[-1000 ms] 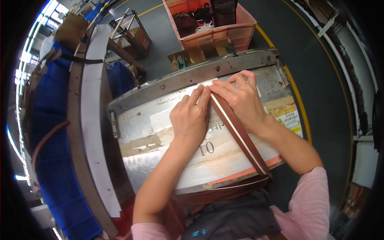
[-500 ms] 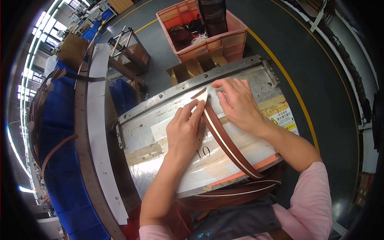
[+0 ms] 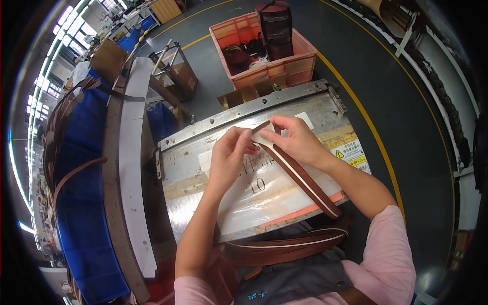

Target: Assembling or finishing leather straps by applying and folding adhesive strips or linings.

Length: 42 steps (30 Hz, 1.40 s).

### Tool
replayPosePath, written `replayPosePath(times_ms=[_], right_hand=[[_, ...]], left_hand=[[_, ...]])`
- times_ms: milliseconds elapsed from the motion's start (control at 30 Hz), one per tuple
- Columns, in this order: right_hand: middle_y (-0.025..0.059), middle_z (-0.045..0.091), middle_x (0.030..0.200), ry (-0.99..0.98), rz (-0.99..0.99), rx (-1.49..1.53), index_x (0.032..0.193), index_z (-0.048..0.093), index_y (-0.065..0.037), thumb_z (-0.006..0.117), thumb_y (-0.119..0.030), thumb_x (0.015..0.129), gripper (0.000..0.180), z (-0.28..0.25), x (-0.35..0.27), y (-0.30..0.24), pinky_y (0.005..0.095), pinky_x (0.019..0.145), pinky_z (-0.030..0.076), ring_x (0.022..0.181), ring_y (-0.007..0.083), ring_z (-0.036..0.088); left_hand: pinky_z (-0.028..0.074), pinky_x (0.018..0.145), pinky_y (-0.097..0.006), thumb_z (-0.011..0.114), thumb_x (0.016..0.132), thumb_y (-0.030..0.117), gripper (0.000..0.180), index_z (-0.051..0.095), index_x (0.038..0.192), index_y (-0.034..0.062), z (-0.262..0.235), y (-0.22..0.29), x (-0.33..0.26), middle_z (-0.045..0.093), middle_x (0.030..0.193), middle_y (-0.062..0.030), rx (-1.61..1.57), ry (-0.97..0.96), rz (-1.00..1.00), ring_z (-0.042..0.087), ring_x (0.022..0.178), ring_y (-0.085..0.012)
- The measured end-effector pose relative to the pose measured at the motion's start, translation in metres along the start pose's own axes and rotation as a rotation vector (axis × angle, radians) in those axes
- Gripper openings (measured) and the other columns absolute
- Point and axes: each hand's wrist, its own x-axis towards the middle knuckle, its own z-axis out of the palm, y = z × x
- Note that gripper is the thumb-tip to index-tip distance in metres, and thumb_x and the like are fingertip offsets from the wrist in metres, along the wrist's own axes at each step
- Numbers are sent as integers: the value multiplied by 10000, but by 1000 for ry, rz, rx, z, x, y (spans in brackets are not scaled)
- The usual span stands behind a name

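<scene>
Head view: the strap (image 3: 305, 180), brown with a pale stripe, has its end lifted between both hands over the middle of the bench (image 3: 178, 174). The left hand (image 3: 229, 155) pinches one edge of that end between thumb and fingertips; the right hand (image 3: 295, 140) has thumb and forefinger closed on the other edge. From there the strap slants to the near right edge of the bench, crossing an orange strip (image 3: 305, 210), and more of it loops in front of the apron (image 3: 315, 277).

A bolted bar (image 3: 239, 112) runs along the far edge of the bench, just beyond the hands. The hands hide part of the bench's lettering, and a label (image 3: 351, 152) shows beside the right forearm.

Past the bar are an open carton (image 3: 244, 96) and a pink crate (image 3: 300, 75) with a dark roll (image 3: 278, 40) upright in it. On the left a long white board (image 3: 133, 178) stands near the bench, with a blue sheet (image 3: 84, 203) and a hanging brown strip (image 3: 76, 174) beyond it. A trolley (image 3: 185, 73) stands past the far left corner. On the right, a yellow line (image 3: 377, 131) crosses the floor.
</scene>
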Motion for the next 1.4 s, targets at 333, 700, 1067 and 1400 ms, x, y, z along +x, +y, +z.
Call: replayPosePath(times_ms=[333, 700, 1067, 1400], right_hand=[[16, 643, 808, 69, -187, -32, 1029, 683, 12, 683, -171, 1065, 187, 12, -39, -42, 270, 719, 479, 772, 69, 536], [32, 688, 937, -486, 334, 418, 1474, 459, -49, 710, -225, 1069, 508, 34, -126, -65, 257, 676, 564, 704, 106, 670], [81, 665, 960, 404, -148, -1340, 1286, 737, -127, 608, 107, 908, 463, -178, -166, -68, 398, 968, 477, 994, 276, 601], [155, 528, 1566, -18, 180, -1222, 1632, 453, -173, 741, -70, 843, 846, -202, -199, 28, 492, 1298, 249, 1531, 339, 416]], left_hand=[[601, 692, -266, 663, 1086, 105, 168, 695, 1015, -44, 16, 34, -56, 756, 828, -67, 227, 95, 157, 751, 753, -124], [525, 693, -230, 705, 1011, 45, 137, 653, 888, 17, 5, 42, -136, 693, 777, 13, 163, 255, 230, 667, 725, -55], [505, 610, -196, 699, 1003, 192, 101, 696, 986, 92, -227, 3, -237, 672, 833, -13, -308, 1016, 88, 649, 732, -73], [550, 730, -262, 539, 1113, 518, 580, 672, 1339, 0, -165, -72, -327, 767, 1087, -92, -281, 1025, -382, 706, 833, -127]])
